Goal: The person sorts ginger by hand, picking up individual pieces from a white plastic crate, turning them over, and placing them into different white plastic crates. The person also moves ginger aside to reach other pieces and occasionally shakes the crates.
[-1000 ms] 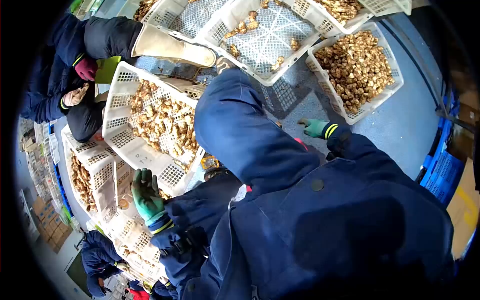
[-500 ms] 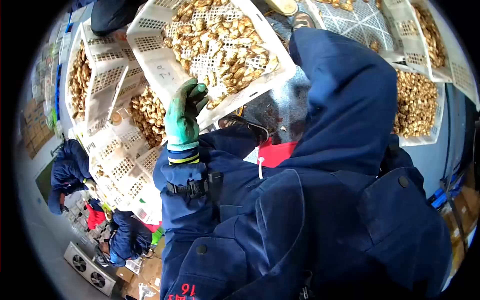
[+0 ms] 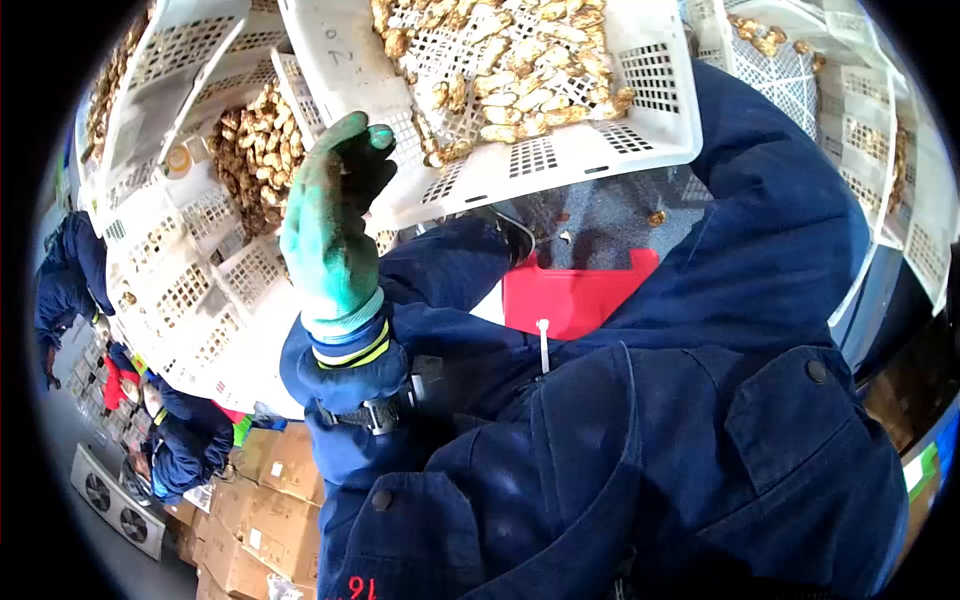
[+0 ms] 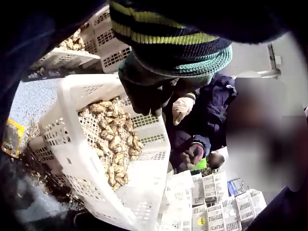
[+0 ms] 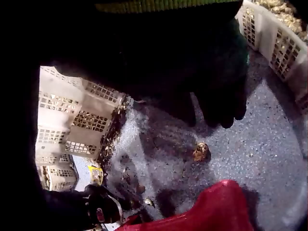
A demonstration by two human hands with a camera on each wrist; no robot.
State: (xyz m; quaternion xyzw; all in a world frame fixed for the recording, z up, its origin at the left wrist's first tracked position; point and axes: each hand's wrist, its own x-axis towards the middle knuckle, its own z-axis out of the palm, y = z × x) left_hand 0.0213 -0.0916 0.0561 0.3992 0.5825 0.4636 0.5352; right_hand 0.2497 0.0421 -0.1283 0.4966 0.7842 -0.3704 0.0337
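My left hand (image 3: 335, 220), in a stained green knit glove, is raised beside a white slotted crate (image 3: 340, 60), its fingers loosely bent with nothing in them. The fingers overlap the crate's near corner in the head view. Inside lie many knobby brown-and-cream pieces (image 3: 540, 100) that look like roots or mushrooms. In the left wrist view the gloved hand (image 4: 149, 89) hangs at the far rim of that crate (image 4: 72, 139). My right hand (image 5: 192, 86) is out of the head view. The right wrist view shows it dark, fingers hanging loose above the floor (image 5: 240, 154), holding nothing.
Stacked white crates (image 3: 200, 250) with more pieces stand to the left, others (image 3: 870, 130) at the right. A red plastic object (image 3: 575, 300) lies between my legs. One brown piece (image 5: 200, 151) is on the floor. Other people (image 3: 185, 445) work by cardboard boxes (image 3: 280, 530).
My view has swung left and down, bringing the crate nearer the top centre. My left hand has risen to the crate's edge, and my right hand has left the head view.
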